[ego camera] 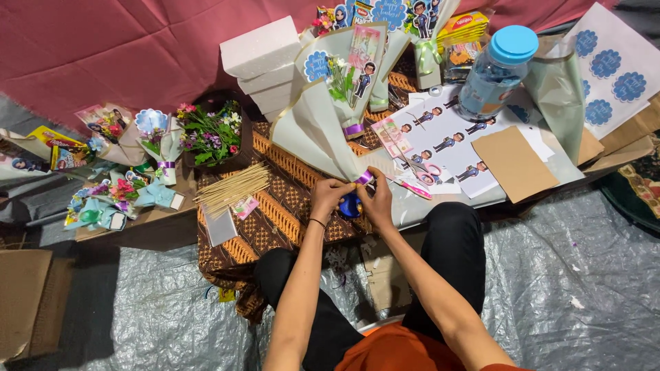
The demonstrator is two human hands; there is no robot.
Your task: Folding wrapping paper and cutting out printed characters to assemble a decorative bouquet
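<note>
A small bouquet [323,117] wrapped in pale grey-green paper lies on a low table covered with a brown patterned cloth [282,185]. It holds a few small flowers and a cartoon figure cutout. My left hand [328,198] and my right hand [377,199] pinch a purple ribbon [364,178] at the bouquet's narrow base. A blue ribbon spool [350,205] sits between the two hands. A thin black band circles my left wrist.
Wooden skewers [230,189], white foam blocks [265,58], a pot of artificial flowers [210,134], pink scissors [421,180], cutout sheets [450,134], a blue-lidded jar [496,69], brown card [512,161]. Finished bouquets [117,165] lie left. A silver tarp [564,288] covers the floor.
</note>
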